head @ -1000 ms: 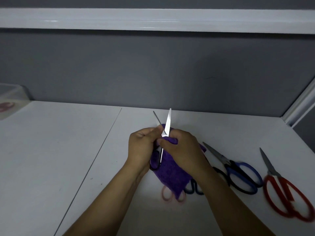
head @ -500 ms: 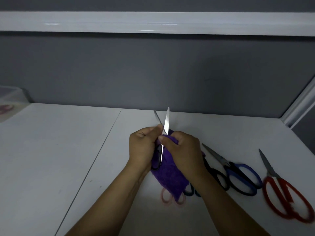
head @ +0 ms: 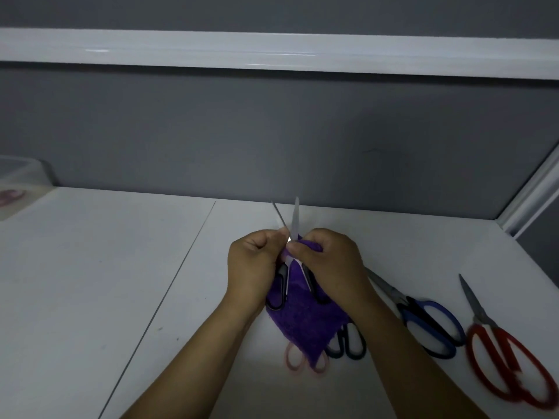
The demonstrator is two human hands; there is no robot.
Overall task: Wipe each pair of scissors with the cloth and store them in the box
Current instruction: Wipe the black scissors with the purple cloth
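Note:
My left hand (head: 254,264) grips a pair of black-handled scissors (head: 295,220) near the pivot, blades spread apart and pointing away from me. My right hand (head: 329,264) pinches a purple cloth (head: 305,325) against the right blade. The cloth hangs below both hands and hides part of the handles. On the white table lie blue-handled scissors (head: 429,325), red-handled scissors (head: 508,367), dark-handled scissors (head: 348,346) and pink-handled scissors (head: 295,362), the last two partly under the cloth. A clear box (head: 21,173) stands at the far left.
The white table (head: 106,282) has a seam running diagonally left of my hands. A grey wall with a white ledge (head: 272,52) rises behind it. Something pink (head: 10,196) shows inside the box. A white frame (head: 532,204) borders the right corner.
The scissors' handles have spread wider apart against the cloth. My hands stay almost in place above the table.

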